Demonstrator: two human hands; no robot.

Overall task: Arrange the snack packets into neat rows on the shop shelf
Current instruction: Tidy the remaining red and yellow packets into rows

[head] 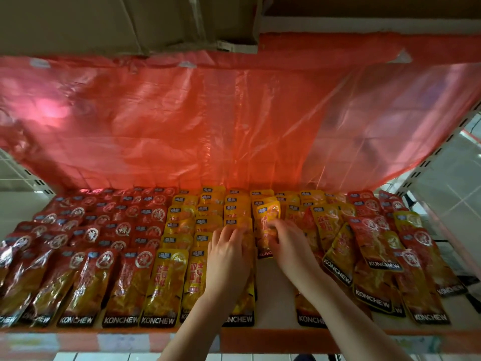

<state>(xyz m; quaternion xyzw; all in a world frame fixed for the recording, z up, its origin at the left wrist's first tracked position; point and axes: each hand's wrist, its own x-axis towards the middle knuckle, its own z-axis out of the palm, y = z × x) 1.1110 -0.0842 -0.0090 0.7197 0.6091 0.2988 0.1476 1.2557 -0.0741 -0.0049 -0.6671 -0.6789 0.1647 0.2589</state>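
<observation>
Red snack packets [88, 246] lie in overlapping rows on the left of the shelf [276, 295], and yellow packets [182, 230] fill the middle rows. My right hand [289, 243] pinches the lower part of a tilted yellow packet [268, 214] held just above the middle rows. Beside it, my left hand [229, 248] lies fingers-down on a yellow packet row [238, 222]. On the right, a mixed pile of red and yellow packets [372, 246] lies jumbled and overlapping.
A red plastic sheet [234, 121] hangs behind the shelf. Cardboard [130, 19] sits on the shelf above. The shelf's front edge [117, 340] runs along the bottom, and a slotted metal upright [429, 157] stands at the right.
</observation>
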